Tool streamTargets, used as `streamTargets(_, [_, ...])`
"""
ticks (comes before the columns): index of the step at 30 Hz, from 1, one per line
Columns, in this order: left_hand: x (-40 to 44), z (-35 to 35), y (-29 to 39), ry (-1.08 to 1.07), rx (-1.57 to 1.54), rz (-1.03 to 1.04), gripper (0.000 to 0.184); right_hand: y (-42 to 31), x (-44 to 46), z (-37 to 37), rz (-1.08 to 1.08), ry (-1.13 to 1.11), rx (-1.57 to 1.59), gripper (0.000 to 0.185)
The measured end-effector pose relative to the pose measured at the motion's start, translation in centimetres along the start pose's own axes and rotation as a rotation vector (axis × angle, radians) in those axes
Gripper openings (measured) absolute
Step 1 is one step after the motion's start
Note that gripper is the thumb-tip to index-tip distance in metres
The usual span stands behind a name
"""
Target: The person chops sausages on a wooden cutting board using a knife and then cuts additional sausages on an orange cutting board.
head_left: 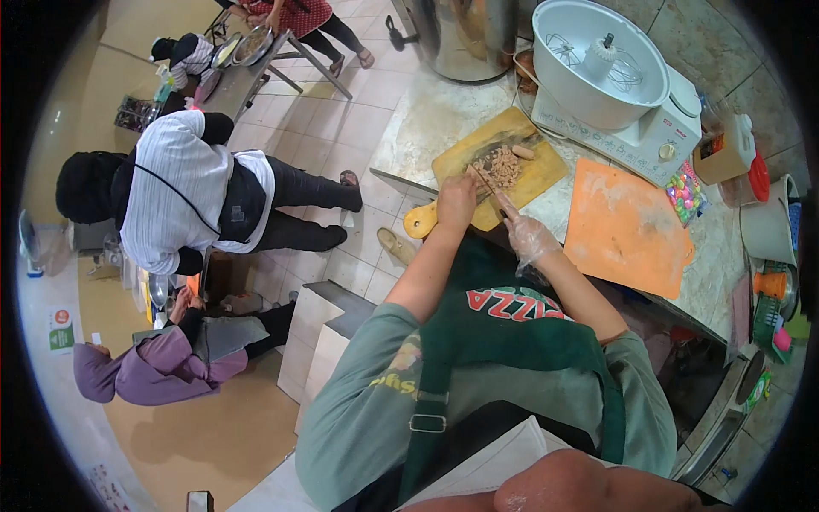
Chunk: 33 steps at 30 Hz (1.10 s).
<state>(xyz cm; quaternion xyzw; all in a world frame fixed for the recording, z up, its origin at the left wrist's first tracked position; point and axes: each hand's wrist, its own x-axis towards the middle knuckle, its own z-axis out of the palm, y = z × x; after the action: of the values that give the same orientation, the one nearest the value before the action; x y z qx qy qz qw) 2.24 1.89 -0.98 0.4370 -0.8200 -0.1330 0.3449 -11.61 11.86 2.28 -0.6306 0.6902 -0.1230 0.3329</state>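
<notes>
My right hand (531, 239), in a clear plastic glove, is closed around the knife (507, 205), its blade slanting over the yellow board (546, 173). My left hand (458, 202) bends over that board's near left side, fingertips just beside the blade; I can't tell whether they pinch anything. The chopped pieces (503, 171) sit heaped mid-board, with a longer piece (522, 152) toward its right edge. An orange board (627, 226) lies to the right, by the counter's (409, 128) front edge; the mixer (610, 136) stands behind both boards.

evenly bright room, fisheye bending, black corners, sheen on steel pot (469, 38), deep shadow beneath counter (418, 124)
</notes>
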Motion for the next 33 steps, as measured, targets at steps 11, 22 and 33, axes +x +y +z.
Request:
streamTargets(11, [0.0,2.8,-1.0,-0.131,0.128,-0.292,0.012,1.2,2.9,0.9,-0.172,0.042,-0.203,0.057])
streamTargets(22, [1.0,0.5,1.0,-0.186,0.063,-0.367,0.016,3.4,4.9,0.4,-0.285,-0.090,-0.075,0.059])
streamTargets(33, [1.8,0.7,1.2,-0.204,-0.001,-0.377,0.017,5.7,6.5,-0.1,-0.394,-0.138,-0.007,0.059])
